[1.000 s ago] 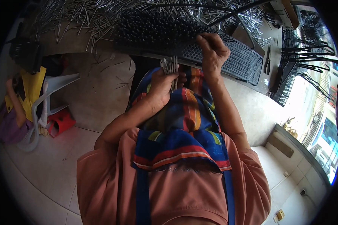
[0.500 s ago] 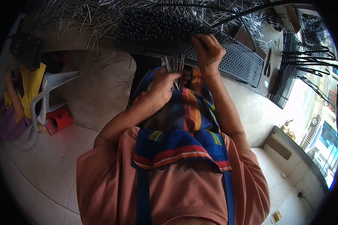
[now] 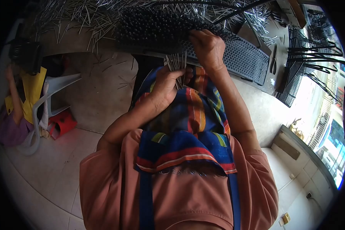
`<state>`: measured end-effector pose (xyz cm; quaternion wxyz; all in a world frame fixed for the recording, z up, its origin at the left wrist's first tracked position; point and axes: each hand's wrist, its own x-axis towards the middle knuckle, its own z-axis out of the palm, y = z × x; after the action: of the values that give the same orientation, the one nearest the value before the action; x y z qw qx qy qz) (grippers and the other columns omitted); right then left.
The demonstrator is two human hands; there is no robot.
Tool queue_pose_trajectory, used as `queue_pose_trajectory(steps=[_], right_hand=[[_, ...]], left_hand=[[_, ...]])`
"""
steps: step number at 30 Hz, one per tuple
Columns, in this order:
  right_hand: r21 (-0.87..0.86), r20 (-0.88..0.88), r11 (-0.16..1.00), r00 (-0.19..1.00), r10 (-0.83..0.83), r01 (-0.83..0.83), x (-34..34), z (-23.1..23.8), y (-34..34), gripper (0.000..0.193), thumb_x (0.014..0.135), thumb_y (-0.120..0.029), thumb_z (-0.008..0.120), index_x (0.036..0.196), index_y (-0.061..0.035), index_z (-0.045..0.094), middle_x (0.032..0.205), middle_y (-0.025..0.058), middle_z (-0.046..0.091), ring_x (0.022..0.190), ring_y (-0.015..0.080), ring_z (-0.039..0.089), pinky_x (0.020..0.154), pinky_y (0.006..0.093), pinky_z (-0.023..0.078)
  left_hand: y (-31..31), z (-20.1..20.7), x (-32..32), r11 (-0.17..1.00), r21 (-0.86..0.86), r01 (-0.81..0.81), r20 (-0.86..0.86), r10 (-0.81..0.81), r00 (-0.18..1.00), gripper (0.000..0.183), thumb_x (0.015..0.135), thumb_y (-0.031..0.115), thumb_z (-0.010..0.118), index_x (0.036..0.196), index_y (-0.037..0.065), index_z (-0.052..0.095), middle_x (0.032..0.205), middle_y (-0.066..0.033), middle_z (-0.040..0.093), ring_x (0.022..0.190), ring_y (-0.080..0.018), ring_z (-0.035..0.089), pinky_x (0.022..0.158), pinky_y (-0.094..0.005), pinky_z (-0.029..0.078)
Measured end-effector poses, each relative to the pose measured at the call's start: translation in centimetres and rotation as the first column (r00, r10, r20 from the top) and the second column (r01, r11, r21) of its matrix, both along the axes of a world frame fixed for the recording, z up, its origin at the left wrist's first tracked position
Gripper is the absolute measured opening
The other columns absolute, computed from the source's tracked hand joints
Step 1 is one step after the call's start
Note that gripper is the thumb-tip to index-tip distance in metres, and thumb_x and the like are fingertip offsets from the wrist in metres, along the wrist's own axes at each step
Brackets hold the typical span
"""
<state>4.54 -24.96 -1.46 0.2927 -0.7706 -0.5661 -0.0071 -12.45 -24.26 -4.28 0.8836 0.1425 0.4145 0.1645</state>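
My left hand (image 3: 166, 81) is wrapped round a bundle of thin metal rods (image 3: 174, 62), which stand up out of the fist above my lap. My right hand (image 3: 208, 48) is closed in a pinch at the near edge of the dense black-tipped pins (image 3: 153, 30). Whatever lies between those fingertips is too small to make out. These pins stand packed over most of a long perforated plate (image 3: 244, 63), whose bare holes show at its right end. The plate lies along the front of the table, just beyond my hands.
Many loose metal rods (image 3: 74, 19) are heaped across the back of the table. Pliers (image 3: 273, 59) lie right of the plate, near black wire racks (image 3: 308, 57). At left another person's arm (image 3: 14, 94) shows beside a white plastic chair (image 3: 46, 96) and a red container (image 3: 62, 124).
My right hand has shifted left and slightly up along the plate, toward the packed pins. The left hand keeps its hold on the rods, nearly in place.
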Motion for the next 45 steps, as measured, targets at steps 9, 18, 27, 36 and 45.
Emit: queue_pose_trajectory(steps=[9, 18, 27, 36, 45], right_hand=[[-0.268, -0.796, 0.953, 0.589, -0.138, -0.139, -0.3, 0.0, -3.2, 0.015, 0.078, -0.011, 0.072, 0.087, 0.0, 0.071, 0.07, 0.0036, 0.066, 0.061, 0.0069, 0.056, 0.053, 0.0251, 0.042], [0.275, -0.706, 0.919, 0.708, -0.007, 0.283, 0.8, 0.2, -2.4, 0.005, 0.078, 0.002, 0.07, 0.083, 0.0006, 0.071, 0.075, -0.0004, 0.064, 0.066, 0.0058, 0.056, 0.059, 0.0188, 0.042], [0.284, -0.53, 0.937, 0.848, -0.023, 0.203, 0.9, 0.4, -2.4, 0.01, 0.074, 0.004, 0.072, 0.083, 0.0012, 0.071, 0.078, 0.0061, 0.065, 0.068, 0.0103, 0.061, 0.062, 0.0221, 0.048], [0.245, -0.416, 0.953, 0.907, -0.065, 0.18, 0.8, 0.4, -1.8, 0.011, 0.073, 0.002, 0.074, 0.083, -0.0005, 0.071, 0.077, 0.0067, 0.066, 0.064, 0.0132, 0.062, 0.06, 0.0242, 0.049], [0.236, -0.318, 0.963, 0.947, -0.053, 0.133, 0.3, -0.4, -1.6, 0.012, 0.073, -0.001, 0.075, 0.085, -0.002, 0.072, 0.073, 0.0065, 0.064, 0.062, 0.0142, 0.061, 0.058, 0.0257, 0.047]], left_hand=[[0.3, 1.5, 0.7, 0.999, 0.033, 0.037, 0.055, -0.039, 0.998, 0.02, 0.087, 0.001, 0.062, 0.106, -0.001, 0.064, 0.093, -0.0125, 0.07, 0.079, -0.0216, 0.069, 0.069, -0.0313, 0.056], [-0.2, 0.3, 0.5, 0.999, 0.031, 0.02, -0.051, -0.018, 0.999, 0.017, 0.086, 0.0, 0.059, 0.102, 0.001, 0.063, 0.089, -0.0123, 0.07, 0.075, -0.0218, 0.069, 0.065, -0.031, 0.055], [-0.1, 0.4, 0.7, 0.992, 0.102, 0.08, -0.023, -0.078, 0.997, 0.022, 0.087, -0.003, 0.055, 0.107, 0.0, 0.064, 0.096, -0.0141, 0.07, 0.083, -0.0226, 0.069, 0.072, -0.0336, 0.056], [-0.2, 1.0, 0.8, 0.989, 0.114, 0.097, 0.021, -0.1, 0.995, 0.019, 0.087, -0.003, 0.058, 0.104, 0.0, 0.066, 0.095, -0.0127, 0.071, 0.082, -0.0215, 0.069, 0.073, -0.033, 0.055], [-0.3, 1.1, 1.2, 0.996, 0.049, 0.072, 0.006, -0.072, 0.997, 0.018, 0.084, -0.004, 0.06, 0.102, 0.0, 0.065, 0.092, -0.0113, 0.07, 0.078, -0.0207, 0.069, 0.066, -0.0308, 0.053]])
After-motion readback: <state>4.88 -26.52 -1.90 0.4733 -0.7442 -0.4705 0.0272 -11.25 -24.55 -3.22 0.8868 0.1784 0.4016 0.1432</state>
